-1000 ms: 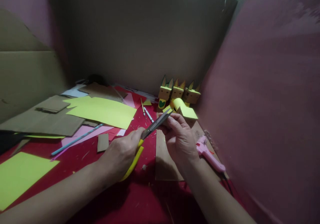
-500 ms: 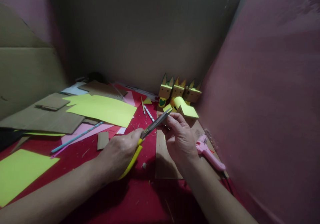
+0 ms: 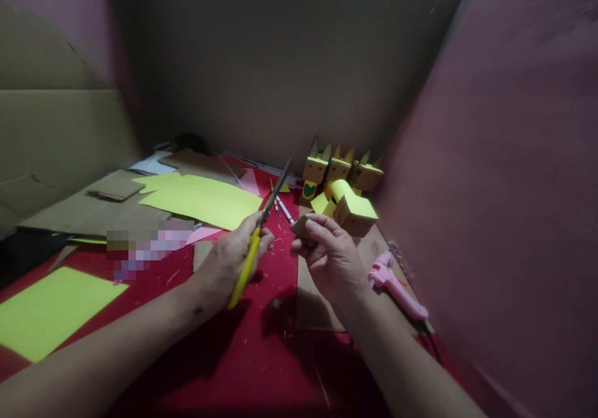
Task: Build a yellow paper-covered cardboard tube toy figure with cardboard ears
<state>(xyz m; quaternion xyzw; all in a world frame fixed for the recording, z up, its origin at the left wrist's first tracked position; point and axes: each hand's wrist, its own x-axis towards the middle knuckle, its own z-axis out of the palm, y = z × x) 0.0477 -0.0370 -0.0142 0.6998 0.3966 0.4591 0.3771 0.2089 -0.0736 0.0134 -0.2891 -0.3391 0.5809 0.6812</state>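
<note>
My left hand (image 3: 228, 259) is wrapped round the yellow handles of a pair of scissors (image 3: 252, 253), whose closed-looking blades point up and away. In my right hand (image 3: 331, 256) a small piece of brown cardboard (image 3: 303, 223) is pinched between thumb and fingers. The scissors are apart from the cardboard piece. Beyond my right hand sits a cardboard box shape (image 3: 357, 212) with yellow paper on it. Close to my right wrist, a pink glue gun (image 3: 397, 287) lies on a cardboard sheet (image 3: 315, 299).
Three cardboard figures with pointed ears (image 3: 340, 169) stand at the back by the wall. Yellow paper (image 3: 205, 200) and cardboard sheets (image 3: 116, 209) are piled at left, with another yellow sheet (image 3: 60, 312) nearer. A white pen (image 3: 284, 209) lies on the red tabletop (image 3: 266, 368).
My left hand has drawn the scissors away from my right hand, and the blades have swung to point more upward. The small cardboard piece in my right hand now shows clearly.
</note>
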